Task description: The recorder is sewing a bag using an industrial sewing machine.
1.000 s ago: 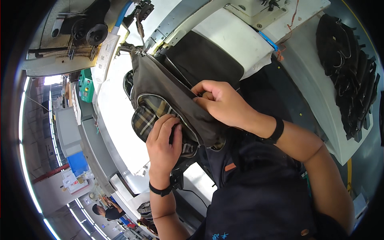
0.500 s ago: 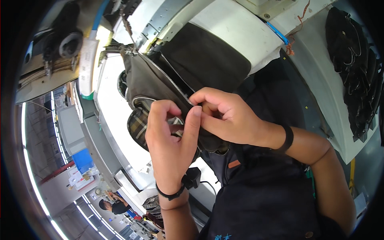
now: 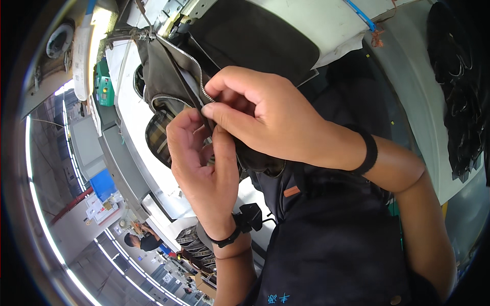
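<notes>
A dark olive-grey garment piece (image 3: 159, 71) with a metal-toothed zipper (image 3: 195, 65) lies before me, its upper end at the machine's metal parts. Between my right hand's (image 3: 278, 120) thumb and forefinger is the zipper's near end, bent into a curve. My left hand (image 3: 204, 176), lower and to the left, pinches the fabric edge close beside it. The fingertips of both hands nearly touch. A yellow-and-dark plaid lining (image 3: 159, 135) shows left of my left hand, bordered by another zipper stretch. The gripped edges are partly hidden by my fingers.
A dark fabric panel (image 3: 255, 38) lies on the white work surface beyond my hands. Metal machine parts (image 3: 176, 7) stand at the top. Several dark pieces (image 3: 454, 76) hang or lie at the right. Another person (image 3: 148, 240) is far off at lower left.
Both hands have shifted left relative to the view, the right one up over the zipper. The zipper edge is now bent and lifted away from the fabric, opening a pale gap.
</notes>
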A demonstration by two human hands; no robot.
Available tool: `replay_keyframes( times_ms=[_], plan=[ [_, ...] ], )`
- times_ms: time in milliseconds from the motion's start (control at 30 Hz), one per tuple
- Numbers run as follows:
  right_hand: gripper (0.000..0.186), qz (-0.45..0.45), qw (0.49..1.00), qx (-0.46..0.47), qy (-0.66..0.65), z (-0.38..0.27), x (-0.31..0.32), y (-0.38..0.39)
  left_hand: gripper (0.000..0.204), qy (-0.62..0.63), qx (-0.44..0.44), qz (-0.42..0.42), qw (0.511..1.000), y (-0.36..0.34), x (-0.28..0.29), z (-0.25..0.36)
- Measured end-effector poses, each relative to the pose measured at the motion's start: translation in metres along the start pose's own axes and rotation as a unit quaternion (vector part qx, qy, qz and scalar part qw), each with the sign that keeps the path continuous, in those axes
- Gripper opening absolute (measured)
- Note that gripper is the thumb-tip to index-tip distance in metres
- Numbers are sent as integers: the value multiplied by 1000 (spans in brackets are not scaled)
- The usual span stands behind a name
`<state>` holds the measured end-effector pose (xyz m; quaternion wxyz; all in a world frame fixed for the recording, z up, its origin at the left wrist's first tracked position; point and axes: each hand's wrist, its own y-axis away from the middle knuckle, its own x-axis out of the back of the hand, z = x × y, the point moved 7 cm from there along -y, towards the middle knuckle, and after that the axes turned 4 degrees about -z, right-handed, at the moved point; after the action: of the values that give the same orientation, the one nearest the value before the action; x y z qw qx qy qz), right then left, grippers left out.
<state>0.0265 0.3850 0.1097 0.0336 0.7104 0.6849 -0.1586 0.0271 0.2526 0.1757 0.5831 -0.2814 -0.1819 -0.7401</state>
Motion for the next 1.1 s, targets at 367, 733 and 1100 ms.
replay_keyframes(
  times_ms=[367,733,1100],
  plan=[
    [9,14,1000,-5,27,-4,8,3,40,-68,-53,34,996,10,-8,5],
    [10,4,1000,-14,24,-8,13,2,51,-142,-80,18,987,14,-15,11],
    [11,-6,998,-36,-52,-4,16,1,81,-289,-180,-41,940,29,-36,30]
  ],
)
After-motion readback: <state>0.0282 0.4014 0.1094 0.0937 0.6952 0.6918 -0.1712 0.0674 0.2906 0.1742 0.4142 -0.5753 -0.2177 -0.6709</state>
